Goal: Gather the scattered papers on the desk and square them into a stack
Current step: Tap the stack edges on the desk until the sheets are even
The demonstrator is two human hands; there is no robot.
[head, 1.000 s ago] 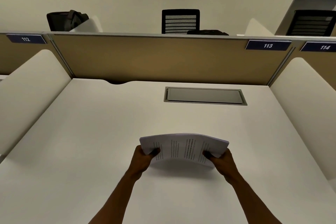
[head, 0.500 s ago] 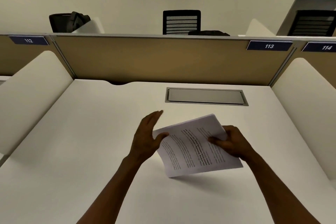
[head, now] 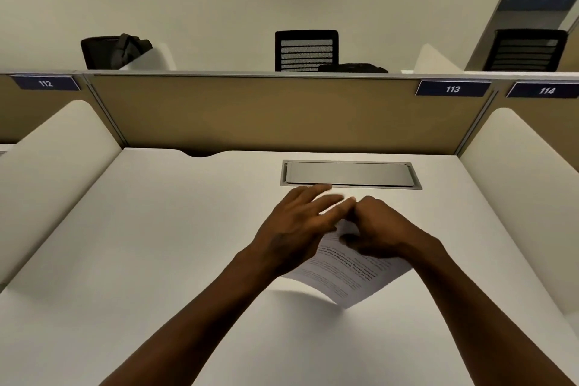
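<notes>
A stack of printed papers (head: 347,273) hangs tilted over the middle of the white desk (head: 156,244), one corner pointing down toward me and a shadow beneath it. My right hand (head: 385,232) grips the stack's upper right part, fingers curled over the sheets. My left hand (head: 297,226) lies flat against the stack's left edge with fingers spread and stretched forward; its fingertips touch the right hand above the papers. The far part of the stack is hidden behind both hands.
A grey metal cable hatch (head: 351,174) is set in the desk just beyond my hands. White side dividers (head: 526,191) flank the desk, and a tan partition (head: 266,113) with label 113 closes the back. Office chairs stand beyond it.
The stack went from being held level by both hands to being turned and tilted. My left hand let go, opened and came flat against its left edge; both hands moved forward together.
</notes>
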